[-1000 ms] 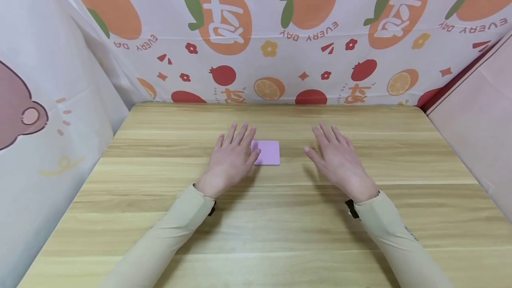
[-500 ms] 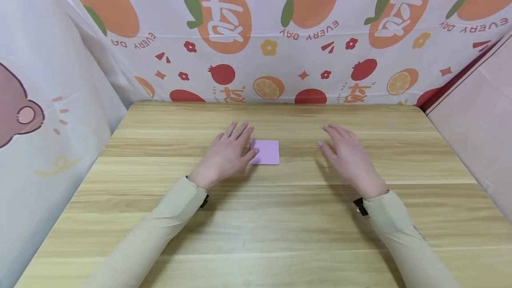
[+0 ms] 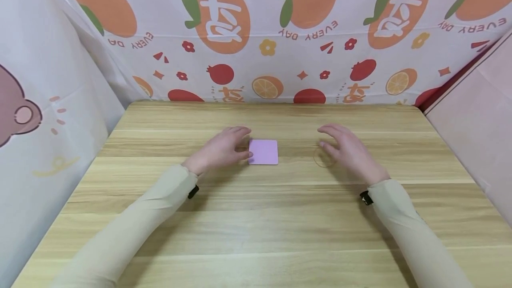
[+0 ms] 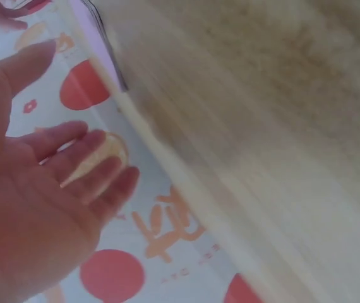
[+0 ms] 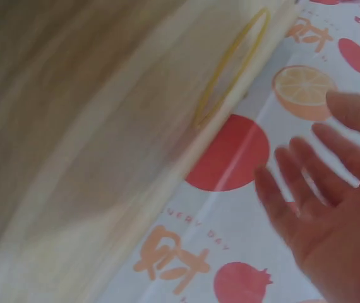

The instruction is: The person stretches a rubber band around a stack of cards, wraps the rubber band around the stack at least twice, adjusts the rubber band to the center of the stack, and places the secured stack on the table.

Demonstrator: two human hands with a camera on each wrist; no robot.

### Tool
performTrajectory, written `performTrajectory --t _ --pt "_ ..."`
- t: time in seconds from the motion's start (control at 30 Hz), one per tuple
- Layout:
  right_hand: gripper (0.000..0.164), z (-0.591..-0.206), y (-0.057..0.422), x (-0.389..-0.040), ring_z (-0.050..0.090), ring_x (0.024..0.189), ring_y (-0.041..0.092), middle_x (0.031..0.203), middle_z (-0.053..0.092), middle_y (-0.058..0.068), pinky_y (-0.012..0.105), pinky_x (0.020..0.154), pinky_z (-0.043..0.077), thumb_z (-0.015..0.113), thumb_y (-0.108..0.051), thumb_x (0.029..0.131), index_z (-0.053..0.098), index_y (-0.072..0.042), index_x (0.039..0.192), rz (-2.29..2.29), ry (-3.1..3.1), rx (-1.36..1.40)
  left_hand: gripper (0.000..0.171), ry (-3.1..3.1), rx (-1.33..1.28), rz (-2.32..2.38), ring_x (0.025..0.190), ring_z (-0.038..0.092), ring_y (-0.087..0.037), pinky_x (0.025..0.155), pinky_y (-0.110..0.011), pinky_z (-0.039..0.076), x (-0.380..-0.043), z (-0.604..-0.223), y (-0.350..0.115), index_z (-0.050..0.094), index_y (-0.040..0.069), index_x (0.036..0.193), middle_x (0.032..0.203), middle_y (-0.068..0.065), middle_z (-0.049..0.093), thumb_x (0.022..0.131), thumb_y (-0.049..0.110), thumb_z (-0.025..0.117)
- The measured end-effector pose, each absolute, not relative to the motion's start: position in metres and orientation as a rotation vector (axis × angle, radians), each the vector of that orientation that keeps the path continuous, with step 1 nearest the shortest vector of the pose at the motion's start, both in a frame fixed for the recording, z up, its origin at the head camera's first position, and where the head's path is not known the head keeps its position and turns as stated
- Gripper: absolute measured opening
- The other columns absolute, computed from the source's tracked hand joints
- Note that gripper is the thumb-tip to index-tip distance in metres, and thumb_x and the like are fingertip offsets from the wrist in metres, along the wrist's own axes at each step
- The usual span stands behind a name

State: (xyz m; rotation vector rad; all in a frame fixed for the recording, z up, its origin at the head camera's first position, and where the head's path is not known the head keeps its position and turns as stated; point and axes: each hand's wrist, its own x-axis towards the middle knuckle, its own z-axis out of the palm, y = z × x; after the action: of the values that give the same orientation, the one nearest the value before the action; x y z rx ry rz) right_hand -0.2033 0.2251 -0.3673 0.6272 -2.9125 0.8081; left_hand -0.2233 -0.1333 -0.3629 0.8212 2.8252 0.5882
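A flat lilac square with rounded corners (image 3: 265, 152) lies on the wooden table; its edge looks thick and layered in the left wrist view. Just left of it is my left hand (image 3: 222, 148), turned sideways, fingers relaxed and holding nothing. The thumb tip overlaps the square's left edge in the head view; whether it touches, I cannot tell. Across a gap, my right hand (image 3: 352, 152) faces it, fingers loosely bent with nothing in them. Beside its thumb lies a thin yellow ring, like a rubber band (image 5: 200, 117), on the table and partly hidden in the head view.
The wooden table (image 3: 256, 230) stretches toward the person. Behind it hangs a white cloth with fruit prints (image 3: 288, 61). Another printed cloth (image 3: 76, 83) hangs at the left, and a pale pink panel (image 3: 480, 114) stands at the right.
Both hands have turned from palm-down to sideways. The left hand has moved slightly left, the right hand slightly right, bringing the yellow ring into view. The lilac square stays on the table.
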Motion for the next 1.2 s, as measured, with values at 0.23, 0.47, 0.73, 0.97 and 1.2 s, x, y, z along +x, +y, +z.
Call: performTrajectory --t 0.23,0.47,0.73,0.97,1.2 --pt "0.041 -0.373 0.235 -0.220 0.046 0.129 0.031 0.142 0.048 0.009 0.051 0.103 0.041 0.066 -0.013 0.096 0.056 -0.009 0.136 0.914 -2.970 0.748 0.070 2.651 0.783 0.805 0.133 0.043 -0.031 0.111 -0.046 0.032 -0.239 -0.367 -0.136 0.048 0.002 0.142 0.143 -0.013 0.050 0.084 0.024 0.079" --pt "0.038 -0.378 0.238 -0.231 0.054 0.120 0.031 0.132 0.057 0.009 0.048 0.097 0.048 0.070 -0.010 0.093 0.061 -0.006 0.130 0.965 -3.008 0.795 0.070 2.560 0.755 0.861 0.123 0.052 -0.024 0.106 -0.042 0.039 -0.247 -0.370 -0.130 0.051 0.005 0.140 0.136 -0.009 0.056 0.080 0.023 0.083" --pt "0.032 -0.385 0.243 -0.238 0.059 0.111 0.024 0.120 0.064 0.005 0.046 0.095 0.049 0.072 -0.011 0.091 0.067 -0.007 0.122 0.967 -3.062 0.801 0.071 2.534 0.835 0.861 0.108 0.055 -0.021 0.099 -0.037 0.044 -0.251 -0.377 -0.123 0.054 0.004 0.136 0.128 -0.008 0.059 0.076 0.021 0.087" --pt "0.030 -0.386 0.248 -0.245 0.062 0.106 0.022 0.115 0.067 0.004 0.045 0.093 0.049 0.073 -0.010 0.090 0.069 -0.009 0.120 0.957 -3.101 0.762 0.068 2.563 0.924 0.818 0.103 0.053 -0.024 0.091 -0.037 0.046 -0.250 -0.378 -0.120 0.057 0.005 0.133 0.122 -0.009 0.058 0.074 0.015 0.088" --pt "0.028 -0.386 0.250 -0.250 0.061 0.107 0.022 0.115 0.067 0.004 0.044 0.094 0.049 0.072 -0.012 0.091 0.069 -0.010 0.118 0.952 -3.118 0.765 0.076 2.618 0.882 0.751 0.109 0.050 -0.026 0.094 -0.039 0.045 -0.248 -0.380 -0.118 0.054 0.001 0.135 0.127 -0.014 0.051 0.073 0.026 0.089"
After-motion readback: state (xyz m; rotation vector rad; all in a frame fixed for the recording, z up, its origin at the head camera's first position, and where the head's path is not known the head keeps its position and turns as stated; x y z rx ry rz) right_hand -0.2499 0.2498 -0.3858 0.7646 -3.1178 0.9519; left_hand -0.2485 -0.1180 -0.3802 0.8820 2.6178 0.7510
